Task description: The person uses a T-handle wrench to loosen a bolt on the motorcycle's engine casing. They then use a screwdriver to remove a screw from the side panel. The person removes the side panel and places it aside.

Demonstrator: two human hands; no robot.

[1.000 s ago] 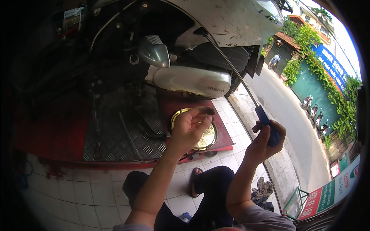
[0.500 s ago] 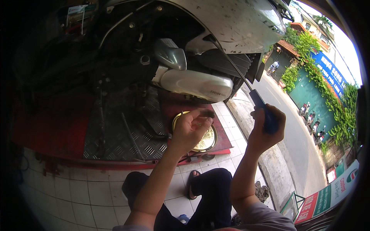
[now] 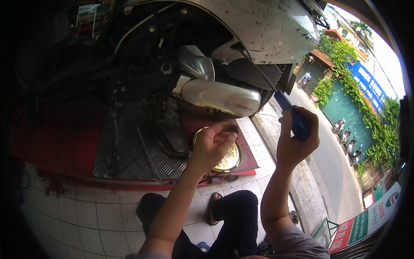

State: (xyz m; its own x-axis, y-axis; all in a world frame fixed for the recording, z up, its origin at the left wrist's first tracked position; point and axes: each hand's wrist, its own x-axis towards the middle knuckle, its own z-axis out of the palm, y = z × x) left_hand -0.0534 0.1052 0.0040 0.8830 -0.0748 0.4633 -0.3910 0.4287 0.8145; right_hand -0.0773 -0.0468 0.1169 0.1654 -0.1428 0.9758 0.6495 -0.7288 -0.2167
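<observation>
My right hand (image 3: 302, 138) is wrapped round the blue handle of a long screwdriver (image 3: 282, 100). The shaft slants up and left to the lower edge of a scratched silver motorbike panel (image 3: 271, 32), where its tip is hard to make out. My left hand (image 3: 214, 146) is closed, thumb against bent fingers, in front of a round gold-coloured dish (image 3: 233, 160). Something dark shows at its fingertips; I cannot tell whether that is grime or a small part. Above that hand is the motorbike's silver engine cover (image 3: 222, 96).
The motorbike stands on a red lift platform (image 3: 64, 146) with a dark tread plate (image 3: 125, 151). A thin rod (image 3: 146, 149) lies there. White floor tiles (image 3: 112, 216) run below. To the right are a road (image 3: 332, 164) and a signboard (image 3: 366, 220).
My right hand has moved up slightly with the screwdriver, whose shaft still reaches the panel edge. The motorbike sits a little lower and further right in the picture. My left hand is nearly unmoved.
</observation>
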